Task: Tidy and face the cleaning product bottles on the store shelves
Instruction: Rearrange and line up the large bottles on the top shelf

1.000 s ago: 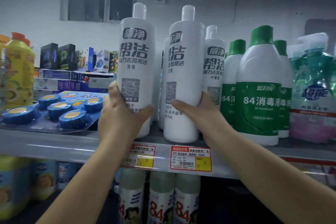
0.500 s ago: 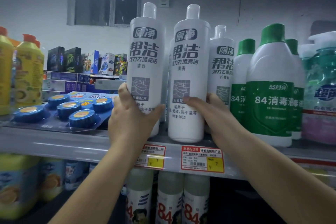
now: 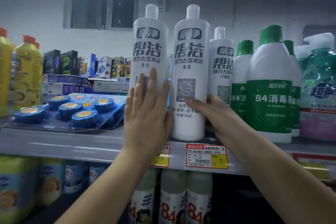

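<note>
Head view: left hand [image 3: 145,114] is pressing flat, fingers spread, on the left tall white plastic toilet-cleaner bottle [image 3: 150,51]; right hand [image 3: 216,112] is clasping its right neighbour [image 3: 190,71] low, likely heavy and slick.

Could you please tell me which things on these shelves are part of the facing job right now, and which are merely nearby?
In the job:
- left tall white plastic cleaner bottle, under the flat left hand
- middle tall white plastic cleaner bottle, gripped by the right hand

Merely nearby:
- shorter white bottle behind
- green-capped white disinfectant bottle
- blue round toilet blocks in blister card
- yellow bottles
</note>
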A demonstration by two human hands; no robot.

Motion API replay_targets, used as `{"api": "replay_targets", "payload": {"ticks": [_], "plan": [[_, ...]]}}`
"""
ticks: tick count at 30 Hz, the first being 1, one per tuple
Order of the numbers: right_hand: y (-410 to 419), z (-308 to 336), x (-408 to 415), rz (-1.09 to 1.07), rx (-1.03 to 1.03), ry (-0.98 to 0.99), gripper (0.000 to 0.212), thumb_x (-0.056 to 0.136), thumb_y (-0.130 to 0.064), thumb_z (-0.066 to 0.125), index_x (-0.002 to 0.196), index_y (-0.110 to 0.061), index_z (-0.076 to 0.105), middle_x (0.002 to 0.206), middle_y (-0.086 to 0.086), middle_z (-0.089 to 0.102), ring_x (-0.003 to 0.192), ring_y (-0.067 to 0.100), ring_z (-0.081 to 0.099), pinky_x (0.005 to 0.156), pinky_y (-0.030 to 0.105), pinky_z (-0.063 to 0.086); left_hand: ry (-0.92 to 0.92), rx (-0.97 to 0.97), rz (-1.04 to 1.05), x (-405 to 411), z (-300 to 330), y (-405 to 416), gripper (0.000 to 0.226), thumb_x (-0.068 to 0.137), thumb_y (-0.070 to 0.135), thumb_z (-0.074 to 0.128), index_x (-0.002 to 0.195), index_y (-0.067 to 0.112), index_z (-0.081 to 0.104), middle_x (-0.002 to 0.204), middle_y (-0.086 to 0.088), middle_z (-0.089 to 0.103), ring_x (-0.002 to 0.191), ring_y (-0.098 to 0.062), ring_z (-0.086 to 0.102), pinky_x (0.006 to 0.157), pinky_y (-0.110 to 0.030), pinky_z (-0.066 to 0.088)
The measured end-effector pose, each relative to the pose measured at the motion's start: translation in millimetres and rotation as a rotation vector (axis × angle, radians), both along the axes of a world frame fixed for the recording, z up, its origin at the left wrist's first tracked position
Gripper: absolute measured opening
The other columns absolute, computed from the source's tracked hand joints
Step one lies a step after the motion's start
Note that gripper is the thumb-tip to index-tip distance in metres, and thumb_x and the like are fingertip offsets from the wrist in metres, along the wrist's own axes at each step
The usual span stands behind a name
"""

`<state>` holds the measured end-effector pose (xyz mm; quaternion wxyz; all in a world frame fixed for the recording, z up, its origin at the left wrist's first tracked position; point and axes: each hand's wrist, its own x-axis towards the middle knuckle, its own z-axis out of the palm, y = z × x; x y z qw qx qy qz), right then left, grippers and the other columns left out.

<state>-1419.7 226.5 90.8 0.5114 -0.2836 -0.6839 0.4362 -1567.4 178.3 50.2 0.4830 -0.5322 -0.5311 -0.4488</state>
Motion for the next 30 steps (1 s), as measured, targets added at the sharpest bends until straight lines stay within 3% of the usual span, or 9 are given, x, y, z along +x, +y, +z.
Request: {"api": "replay_targets", "payload": {"ticks": [3, 8, 16, 28, 30], "plan": [[0.0, -1.0, 0.5, 0.000, 0.006, 0.012, 0.059, 0.064, -0.037, 0.077, 0.114, -0.015, 0.053, 0.107, 0.003, 0.068, 0.097, 0.022, 0.066, 0.089, 0.045, 0.053, 0.029, 0.001, -0.047, -1.3, -0.2, 0.8, 0.049, 0.087, 0.029, 0.041, 0.134, 0.017, 0.046, 0.149, -0.014, 0.031, 0.138, -0.035, 0.023, 0.111, -0.043, 0.012], [-1.3, -1.6, 1.9, 0.015, 0.017, 0.024, 0.051, 0.070, -0.035, 0.075, 0.114, -0.016, 0.055, 0.107, 0.003, 0.069, 0.097, 0.021, 0.067, 0.088, 0.043, 0.054, 0.087, 0.015, -0.072, 0.6, -0.4, 0.4, 0.046, 0.093, 0.028, 0.035, 0.138, 0.023, 0.038, 0.147, -0.013, 0.036, 0.138, -0.033, 0.028, 0.111, -0.047, 0.018], [-2.0, -1.9, 1.2, 0.045, 0.036, 0.018, 0.041, 0.075, -0.033, 0.072, 0.111, -0.016, 0.062, 0.105, 0.003, 0.071, 0.097, 0.021, 0.068, 0.092, 0.045, 0.052, 0.164, -0.033, -0.065, 1.6, -0.8, 0.5, 0.047, 0.092, 0.028, 0.037, 0.138, 0.021, 0.041, 0.141, -0.010, 0.046, 0.136, -0.030, 0.034, 0.112, -0.049, 0.012], [-7.9, -2.6, -0.3, -0.033, 0.110, -0.018, 0.050, 0.061, -0.047, 0.074, 0.100, -0.018, 0.066, 0.096, 0.002, 0.074, 0.090, 0.021, 0.070, 0.086, 0.048, 0.055, 0.172, -0.060, -0.066, 2.2, -0.4, -1.2, 0.050, 0.091, 0.031, 0.035, 0.140, 0.020, 0.036, 0.141, -0.010, 0.047, 0.136, -0.031, 0.034, 0.111, -0.050, 0.010], [-10.6, -2.8, -0.2, -0.042, 0.132, -0.038, 0.038, 0.069, -0.042, 0.071, 0.098, -0.018, 0.066, 0.095, 0.002, 0.074, 0.090, 0.021, 0.070, 0.087, 0.047, 0.054, 0.180, -0.066, -0.073, 3.2, -1.4, -2.6, 0.051, 0.091, 0.030, 0.037, 0.140, 0.020, 0.035, 0.141, -0.010, 0.046, 0.136, -0.031, 0.034, 0.111, -0.050, 0.010]]}}
